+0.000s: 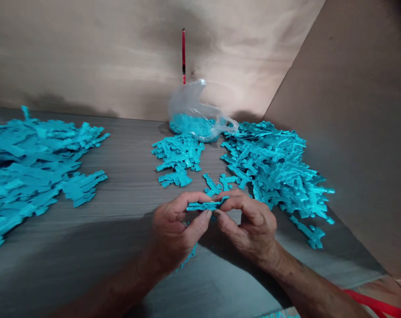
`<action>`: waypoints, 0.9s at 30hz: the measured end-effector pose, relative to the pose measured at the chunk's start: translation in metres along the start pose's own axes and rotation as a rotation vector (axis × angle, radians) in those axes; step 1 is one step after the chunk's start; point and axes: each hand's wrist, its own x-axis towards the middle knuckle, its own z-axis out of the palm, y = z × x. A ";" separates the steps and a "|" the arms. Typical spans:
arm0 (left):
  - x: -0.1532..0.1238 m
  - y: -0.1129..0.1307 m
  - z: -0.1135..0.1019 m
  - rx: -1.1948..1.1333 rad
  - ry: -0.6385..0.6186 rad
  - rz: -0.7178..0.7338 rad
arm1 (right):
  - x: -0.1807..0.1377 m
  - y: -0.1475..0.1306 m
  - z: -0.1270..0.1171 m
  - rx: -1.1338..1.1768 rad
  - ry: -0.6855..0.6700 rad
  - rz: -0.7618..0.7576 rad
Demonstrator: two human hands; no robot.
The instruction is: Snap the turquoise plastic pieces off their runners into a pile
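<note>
A narrow turquoise plastic piece (200, 206), seen edge-on, spans the gap between my two hands. My left hand (178, 225) pinches it between thumb and fingers. At its other end my right hand (251, 225) also pinches it, fingertips and thumb close together. The piece seems made of stacked layers, but its exact kind is unclear. Just beyond my fingers lie a few loose turquoise pieces (212, 184). Below my left hand, partly hidden by it, more small turquoise bits (189, 257) rest on the table.
Big heaps of flat turquoise parts lie on the left (31, 163) and right (273, 163) of the grey table (127, 154). A smaller pile (180, 152) sits centrally before a clear plastic bag (200, 106) of turquoise pieces. Wooden boards (88, 57) wall the back and right.
</note>
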 end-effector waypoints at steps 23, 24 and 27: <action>0.011 -0.001 0.011 -0.487 -0.023 -0.508 | -0.008 0.000 0.012 0.201 -0.042 0.552; 0.012 -0.001 0.010 -0.522 -0.033 -0.524 | -0.007 0.001 0.011 0.214 -0.052 0.558; 0.014 0.000 0.007 -0.581 -0.033 -0.560 | -0.007 0.001 0.011 0.188 -0.091 0.516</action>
